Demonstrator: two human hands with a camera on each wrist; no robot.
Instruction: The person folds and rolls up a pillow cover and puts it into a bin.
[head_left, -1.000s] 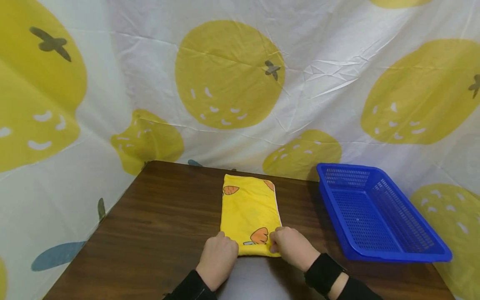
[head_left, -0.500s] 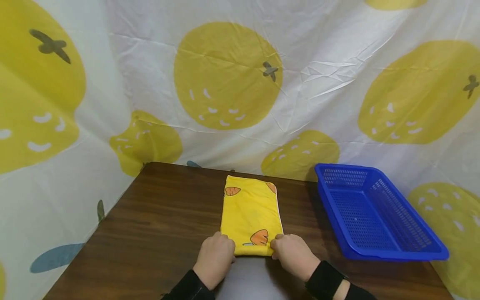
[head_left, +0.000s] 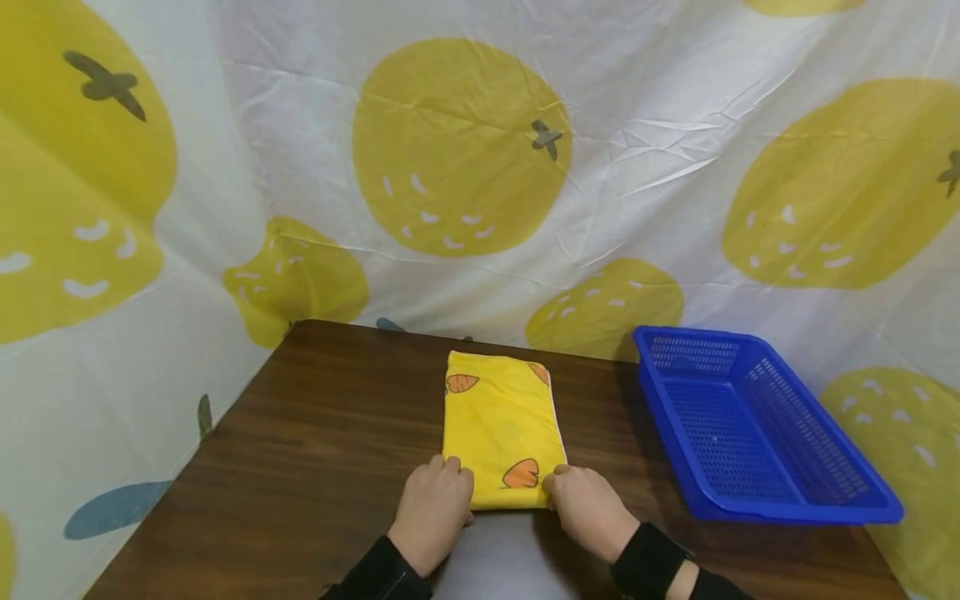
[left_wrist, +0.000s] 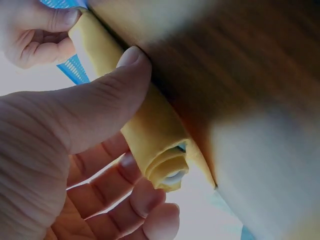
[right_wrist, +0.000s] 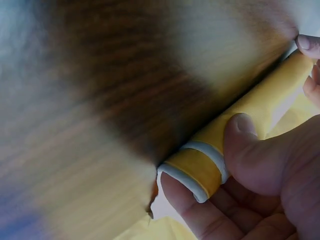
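Note:
A yellow cloth (head_left: 498, 417) with orange carrot prints and a white edge lies lengthwise on the table, its near end turned into a snug roll. At the roll's left end, my left hand (head_left: 432, 504) grips it; in the left wrist view the thumb lies on the roll (left_wrist: 155, 120) and the fingers curl behind it, beside the coiled layers of its open end. My right hand (head_left: 592, 510) pinches the other end. In the right wrist view, the thumb presses the roll (right_wrist: 205, 155) from the near side, with a fingertip at its white-edged end.
A blue perforated plastic basket (head_left: 806, 507) stands at the right of the dark wood-grain table (head_left: 322, 442). Behind the table hangs a white curtain (head_left: 300, 150) printed with big yellow fruits.
The near roll has turned slightly away from me, covering the small blue mark below the carrot. Both hands stay at its ends, with the left fingers shifted a little forward.

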